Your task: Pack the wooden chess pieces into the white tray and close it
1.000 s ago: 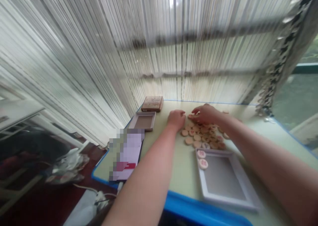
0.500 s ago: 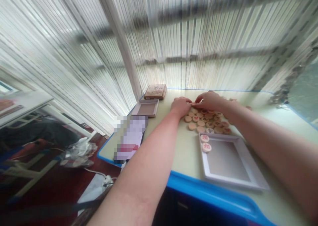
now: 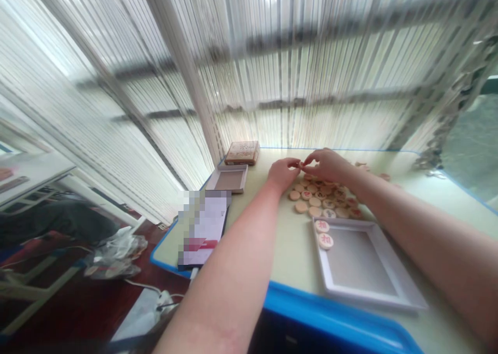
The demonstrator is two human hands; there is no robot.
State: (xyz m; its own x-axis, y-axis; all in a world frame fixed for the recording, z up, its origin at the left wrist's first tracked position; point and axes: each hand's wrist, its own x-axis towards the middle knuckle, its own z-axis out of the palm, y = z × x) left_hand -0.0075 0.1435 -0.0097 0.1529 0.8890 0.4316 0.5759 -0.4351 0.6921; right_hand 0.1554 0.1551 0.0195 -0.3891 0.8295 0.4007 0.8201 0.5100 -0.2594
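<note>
Pinching a disc [image 3: 301,165], hands [image 3: 284,172] now together

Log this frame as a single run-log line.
left hand and right hand: fingers meeting at one small disc | disc pile: below hands | near tray: two red-marked discs inside
</note>
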